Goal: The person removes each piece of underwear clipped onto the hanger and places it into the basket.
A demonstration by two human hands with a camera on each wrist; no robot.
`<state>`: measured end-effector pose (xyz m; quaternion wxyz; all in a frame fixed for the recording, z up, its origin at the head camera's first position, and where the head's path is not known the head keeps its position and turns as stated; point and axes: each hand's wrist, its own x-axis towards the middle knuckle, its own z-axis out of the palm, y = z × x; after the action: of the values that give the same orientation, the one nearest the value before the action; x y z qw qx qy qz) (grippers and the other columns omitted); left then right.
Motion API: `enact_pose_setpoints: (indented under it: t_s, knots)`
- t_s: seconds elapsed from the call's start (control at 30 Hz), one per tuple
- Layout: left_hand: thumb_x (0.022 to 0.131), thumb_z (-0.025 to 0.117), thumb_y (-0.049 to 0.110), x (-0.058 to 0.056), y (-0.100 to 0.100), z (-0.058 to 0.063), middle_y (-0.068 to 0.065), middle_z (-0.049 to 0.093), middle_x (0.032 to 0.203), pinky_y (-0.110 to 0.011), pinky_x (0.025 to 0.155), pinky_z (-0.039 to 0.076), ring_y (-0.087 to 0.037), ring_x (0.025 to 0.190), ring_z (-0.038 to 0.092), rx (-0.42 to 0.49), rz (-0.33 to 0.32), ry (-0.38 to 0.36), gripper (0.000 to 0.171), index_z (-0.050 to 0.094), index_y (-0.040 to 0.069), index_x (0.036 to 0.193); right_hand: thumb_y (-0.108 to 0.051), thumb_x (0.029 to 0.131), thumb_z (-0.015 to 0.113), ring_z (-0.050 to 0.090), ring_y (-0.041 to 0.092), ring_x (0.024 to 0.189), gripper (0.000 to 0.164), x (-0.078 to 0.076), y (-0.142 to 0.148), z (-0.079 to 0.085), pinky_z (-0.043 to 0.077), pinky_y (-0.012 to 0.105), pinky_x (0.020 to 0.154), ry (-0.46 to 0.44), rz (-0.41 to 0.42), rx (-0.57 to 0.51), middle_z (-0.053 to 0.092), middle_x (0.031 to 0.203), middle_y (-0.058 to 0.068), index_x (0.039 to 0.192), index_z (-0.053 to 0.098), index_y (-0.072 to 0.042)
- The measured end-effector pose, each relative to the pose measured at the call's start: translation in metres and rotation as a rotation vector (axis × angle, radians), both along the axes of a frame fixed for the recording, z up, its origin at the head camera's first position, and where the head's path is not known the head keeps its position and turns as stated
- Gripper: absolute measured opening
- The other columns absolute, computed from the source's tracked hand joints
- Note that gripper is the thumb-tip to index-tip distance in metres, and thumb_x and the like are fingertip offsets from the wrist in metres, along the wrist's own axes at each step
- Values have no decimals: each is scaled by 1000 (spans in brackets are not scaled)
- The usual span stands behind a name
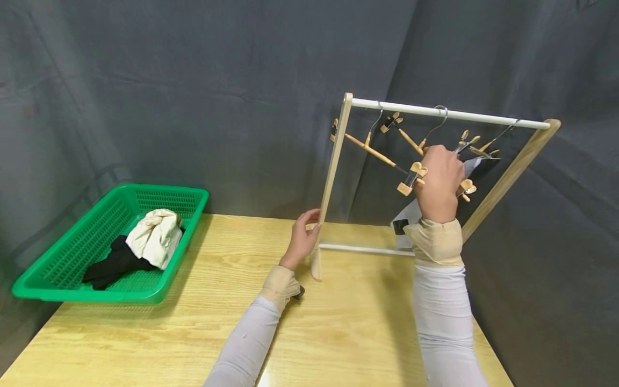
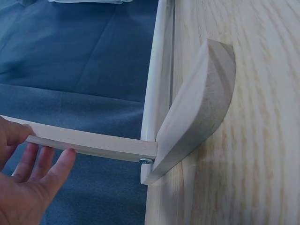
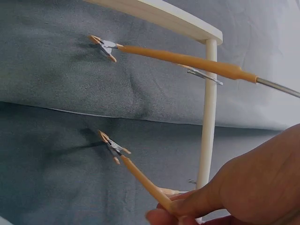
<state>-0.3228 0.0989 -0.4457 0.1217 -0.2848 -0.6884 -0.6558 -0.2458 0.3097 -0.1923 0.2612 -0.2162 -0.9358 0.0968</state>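
Observation:
A small wooden clothes rack point(image 1: 335, 161) with a white top rail point(image 1: 483, 117) stands on the table. Three wooden clip hangers hang from it by wire hooks. My left hand point(image 1: 302, 240) pinches the rack's left post, thumb on one side and fingers on the other, as the left wrist view shows at the post point(image 2: 93, 143). With thumb and fingers my right hand point(image 1: 439, 180) grips the bar of the middle hanger point(image 3: 145, 182), whose hook stays over the rail. The left hanger point(image 1: 369, 150) hangs beside it; the right hanger point(image 1: 483, 148) is partly behind my right hand.
At the left of the table point(image 1: 232, 333) is a green basket point(image 1: 36, 277) containing a black cloth point(image 1: 116, 263) and a cream cloth point(image 1: 155, 236). A lower white rod point(image 1: 362, 249) joins the rack's posts. Dark grey curtain point(image 1: 242, 107) hangs close behind the rack.

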Motion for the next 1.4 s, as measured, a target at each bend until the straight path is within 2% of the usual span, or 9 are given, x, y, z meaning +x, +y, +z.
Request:
enact_pose_setpoints:
  t_s: [0.1, 0.33, 0.43, 0.57, 0.77, 0.9, 1.07, 1.27, 1.4]
  knots:
    - [90, 56, -11, -1, 1, 0, -28, 58, 118, -32, 82, 59, -41, 107, 60, -9, 6, 13, 39, 52, -9, 128, -2, 96, 36, 58, 56, 94, 35, 2, 0, -2, 47, 62, 74, -1, 30, 7, 63, 106, 35, 108, 68, 0]
    - [90, 59, -8, -22, 11, -26, -24, 59, 119, -35, 80, 59, -37, 108, 61, -6, 49, 0, 41, 54, -2, 130, -1, 85, 44, 59, 56, 85, 25, 18, -5, -1, 47, 63, 64, -45, 135, 100, 62, 97, 37, 97, 63, 9]
    - [90, 60, -6, -24, 12, -28, -19, 61, 119, -30, 80, 59, -33, 108, 61, -5, 48, -13, 41, 55, 3, 129, 1, 77, 56, 59, 53, 82, 20, 29, -11, 3, 47, 62, 59, -86, 157, 155, 60, 93, 35, 94, 61, 10]
    - [90, 61, -5, -27, 12, -27, -16, 61, 118, -29, 80, 59, -30, 107, 62, -1, 41, -9, 40, 56, 5, 128, 1, 79, 61, 57, 51, 85, 23, 41, -20, 9, 46, 61, 58, -99, 173, 196, 56, 92, 32, 101, 59, 10]
    - [89, 62, -7, -28, 13, -24, -18, 62, 117, -31, 80, 59, -32, 106, 63, 15, 44, -1, 40, 56, 3, 128, 4, 89, 43, 53, 53, 97, 29, 55, -28, 16, 46, 64, 73, 36, 216, 193, 56, 102, 33, 112, 61, 8]
    - [89, 60, -9, -22, 12, -20, -23, 61, 117, -37, 81, 59, -38, 106, 62, 18, 38, 11, 40, 55, -2, 128, -2, 94, 45, 49, 51, 113, 37, 67, -19, 19, 40, 62, 95, 178, 210, 150, 58, 122, 30, 127, 59, 4]
    - [90, 58, -9, -9, 7, -10, -25, 59, 118, -35, 82, 59, -39, 108, 61, 0, 8, -3, 39, 54, -5, 129, -16, 97, 52, 49, 46, 115, 37, 84, 14, 25, 34, 58, 101, 351, 138, 35, 60, 124, 27, 129, 60, 0]
    - [90, 61, -4, -25, 10, -25, -16, 61, 118, -28, 82, 58, -30, 108, 62, 19, 20, -31, 39, 56, 5, 128, -39, 97, 52, 42, -1, 91, 43, 71, 60, 20, 34, 28, 90, 403, 62, -149, 54, 98, -12, 125, 65, -10]
    - [90, 60, -7, -21, 7, -19, -20, 61, 118, -34, 83, 58, -35, 108, 62, 13, 33, -18, 40, 55, 3, 129, -44, 93, 59, 37, -8, 76, 43, 53, 79, 4, 29, 18, 73, 411, 221, -152, 41, 83, -26, 115, 70, -9]
